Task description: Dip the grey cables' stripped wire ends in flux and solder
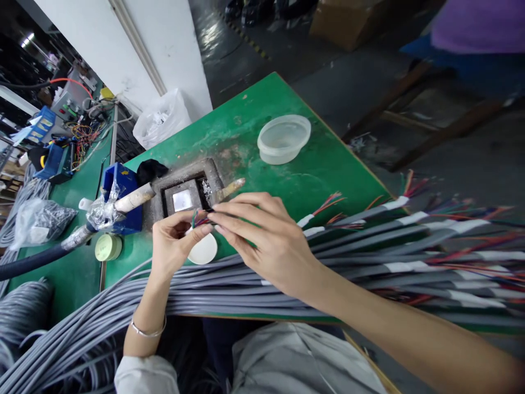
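Over the green table, my left hand (172,241) is closed in a pinch on a few thin coloured wires (196,218). My right hand (273,235) has its fingertips pressed together at the dark ends of the same wires, almost touching the left fingertips. Just behind the hands stands a small square pot (182,200) with a bright, silvery surface, set in a dirty stone-like block (213,169). A white round dish or lid (204,250) lies below the fingers. Grey cables (197,290) run under both wrists; coloured wires fan out from their white-wrapped ends (406,267) at right.
A clear plastic tub (283,142) stands at the back of the green table (328,169). To the left are a blue holder (133,216), a black hose (41,264) with a foil-wrapped joint, and a pale green round container (108,247). A white bag (162,117) sits by the pillar.
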Available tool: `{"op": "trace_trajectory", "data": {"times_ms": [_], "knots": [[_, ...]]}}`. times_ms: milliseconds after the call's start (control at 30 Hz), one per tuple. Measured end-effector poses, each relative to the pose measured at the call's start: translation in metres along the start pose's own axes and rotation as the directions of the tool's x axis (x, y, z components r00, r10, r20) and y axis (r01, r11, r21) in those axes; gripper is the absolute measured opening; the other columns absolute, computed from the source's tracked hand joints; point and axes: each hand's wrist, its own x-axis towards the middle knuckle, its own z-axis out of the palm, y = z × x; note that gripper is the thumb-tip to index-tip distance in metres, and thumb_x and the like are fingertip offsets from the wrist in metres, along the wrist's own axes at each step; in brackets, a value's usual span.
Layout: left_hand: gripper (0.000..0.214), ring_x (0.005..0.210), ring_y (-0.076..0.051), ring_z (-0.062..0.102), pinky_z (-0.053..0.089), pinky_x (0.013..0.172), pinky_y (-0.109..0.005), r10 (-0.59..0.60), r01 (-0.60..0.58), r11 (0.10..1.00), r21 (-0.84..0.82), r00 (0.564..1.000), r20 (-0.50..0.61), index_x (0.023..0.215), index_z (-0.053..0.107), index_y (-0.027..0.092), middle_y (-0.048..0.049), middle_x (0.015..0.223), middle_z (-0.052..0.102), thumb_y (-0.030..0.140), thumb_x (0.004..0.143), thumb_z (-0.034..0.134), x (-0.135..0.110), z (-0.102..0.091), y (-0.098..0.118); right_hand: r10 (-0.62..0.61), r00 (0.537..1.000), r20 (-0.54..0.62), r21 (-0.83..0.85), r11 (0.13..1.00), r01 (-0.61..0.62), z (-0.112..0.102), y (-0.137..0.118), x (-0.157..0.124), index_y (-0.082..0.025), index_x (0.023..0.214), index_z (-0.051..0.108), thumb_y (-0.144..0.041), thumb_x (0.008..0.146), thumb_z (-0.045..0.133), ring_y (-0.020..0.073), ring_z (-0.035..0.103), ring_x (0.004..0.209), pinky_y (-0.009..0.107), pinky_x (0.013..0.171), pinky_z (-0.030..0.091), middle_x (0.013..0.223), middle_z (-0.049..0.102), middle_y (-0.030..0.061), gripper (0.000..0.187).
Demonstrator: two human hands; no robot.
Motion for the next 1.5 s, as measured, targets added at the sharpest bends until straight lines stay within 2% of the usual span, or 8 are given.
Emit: {"op": "trace_trajectory", "data": {"times_ms": [133,267,433,600,800,1100,1300,1500], "knots": [[0.023,0.048,-0.006,0.053,0.044,0.046,-0.016,0.029,-0.030,0.997,-0.078,1.000,-0.012,0.072,0.074,0.017,0.0001,0.060,0.067,0.028,0.054,0.083,0.001,0.000,-0.006,0.010,0.999,0.034,0.022,1.000,-0.011,0.004,0.000,-0.003,-0.012,0.089,0.066,-0.013,0.085,0.056,0.0194,0.060,0.082,0.034,0.069,0.044,0.085,0.072,0.0057,0.011],[0.019,0.040,-0.004,0.043,0.036,0.039,-0.016,0.056,-0.056,0.998,-0.011,0.998,-0.017,0.066,0.073,0.014,0.0018,0.048,0.058,0.033,0.063,0.077,-0.004,0.001,-0.008,0.082,0.996,0.027,0.131,0.988,-0.085,0.002,0.000,0.000,-0.014,0.082,0.065,-0.013,0.084,0.057,0.0177,0.060,0.076,0.032,0.067,0.045,0.078,0.070,0.0045,0.008],[0.018,0.047,-0.008,0.049,0.038,0.043,-0.018,0.153,-0.157,0.977,0.148,0.988,0.034,0.067,0.075,0.014,-0.0027,0.057,0.066,0.032,0.066,0.075,-0.010,0.008,-0.006,0.221,0.974,-0.044,0.238,0.949,-0.205,-0.003,0.001,0.004,-0.017,0.079,0.066,-0.017,0.080,0.063,0.0168,0.059,0.073,0.030,0.067,0.049,0.076,0.069,0.0045,0.003],[0.011,0.046,-0.008,0.050,0.038,0.044,-0.018,0.206,-0.226,0.939,0.258,0.973,0.103,0.065,0.074,0.014,-0.0027,0.055,0.067,0.025,0.067,0.073,-0.013,0.012,-0.008,0.289,0.957,-0.003,0.333,0.903,-0.272,-0.002,0.003,0.004,-0.017,0.075,0.066,-0.016,0.080,0.064,0.0148,0.061,0.068,0.029,0.067,0.049,0.073,0.070,0.0036,0.006],[0.015,0.041,-0.008,0.049,0.035,0.038,-0.018,0.229,-0.238,0.937,0.257,0.971,0.066,0.075,0.075,0.014,-0.0026,0.055,0.068,0.025,0.064,0.075,-0.017,0.012,-0.011,0.373,0.925,0.077,0.416,0.831,-0.370,-0.003,0.003,0.006,-0.018,0.074,0.067,-0.017,0.080,0.063,0.0144,0.061,0.068,0.028,0.064,0.048,0.072,0.070,0.0024,0.008],[0.011,0.046,-0.006,0.047,0.035,0.044,-0.017,0.471,-0.440,0.800,0.408,0.881,0.027,0.072,0.073,0.014,0.0005,0.054,0.061,0.021,0.076,0.066,-0.021,0.009,-0.007,0.439,0.891,0.112,0.475,0.764,-0.437,-0.005,0.001,0.006,-0.018,0.070,0.064,-0.017,0.077,0.063,0.0131,0.057,0.065,0.026,0.060,0.047,0.066,0.064,0.0011,0.007],[0.017,0.045,-0.006,0.041,0.032,0.043,-0.019,0.475,-0.431,0.780,0.454,0.880,0.018,0.070,0.071,0.014,0.0024,0.049,0.050,0.023,0.080,0.062,-0.023,0.008,-0.006,0.426,0.892,0.149,0.520,0.734,-0.437,-0.004,0.001,0.007,-0.018,0.068,0.066,-0.019,0.080,0.061,0.0130,0.056,0.063,0.027,0.060,0.045,0.064,0.065,0.0008,0.012],[0.010,0.051,-0.008,0.051,0.039,0.046,-0.019,0.456,-0.437,0.818,0.375,0.889,0.039,0.072,0.073,0.016,-0.0012,0.060,0.062,0.022,0.076,0.066,-0.019,0.007,-0.006,0.474,0.856,0.204,0.517,0.691,-0.506,-0.004,0.003,0.007,-0.017,0.066,0.064,-0.025,0.081,0.059,0.0123,0.052,0.058,0.026,0.056,0.042,0.060,0.060,0.0002,0.018]]}}
